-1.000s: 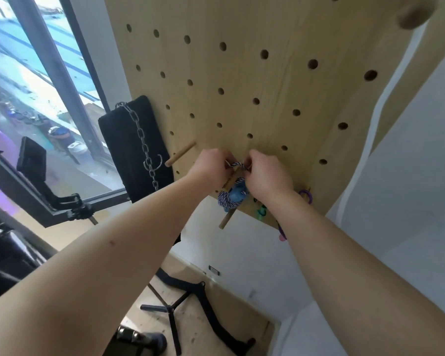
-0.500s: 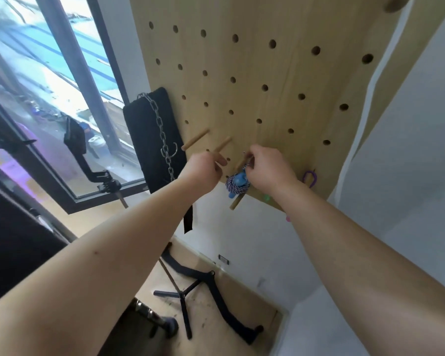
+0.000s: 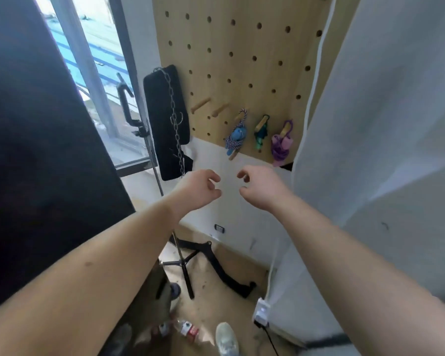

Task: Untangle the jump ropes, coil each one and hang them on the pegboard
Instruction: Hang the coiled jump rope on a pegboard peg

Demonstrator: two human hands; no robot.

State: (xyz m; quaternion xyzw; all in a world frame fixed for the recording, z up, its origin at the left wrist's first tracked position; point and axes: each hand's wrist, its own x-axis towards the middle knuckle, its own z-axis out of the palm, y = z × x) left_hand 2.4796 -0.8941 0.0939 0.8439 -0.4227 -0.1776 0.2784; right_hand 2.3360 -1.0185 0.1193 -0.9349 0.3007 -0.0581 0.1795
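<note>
Three coiled jump ropes hang from wooden pegs along the bottom of the pegboard [image 3: 242, 47]: a blue and white one [image 3: 236, 136], a dark green one [image 3: 261, 132] and a purple one [image 3: 280, 145]. My left hand [image 3: 199, 188] and my right hand [image 3: 261, 187] hover below the board, apart from the ropes. Both hold nothing, with fingers loosely curled and spread.
Two bare pegs [image 3: 200, 105] stick out left of the ropes. A black pad with a chain [image 3: 175, 119] hangs at the board's left edge. A tripod stand [image 3: 183, 263], a bottle [image 3: 186, 328] and a shoe [image 3: 226, 340] are on the floor. A white curtain [image 3: 383, 150] hangs at the right.
Both hands let go of the blue and white rope, left hanging on its peg, and dropped back below the board. The view pulled away and tilted down.
</note>
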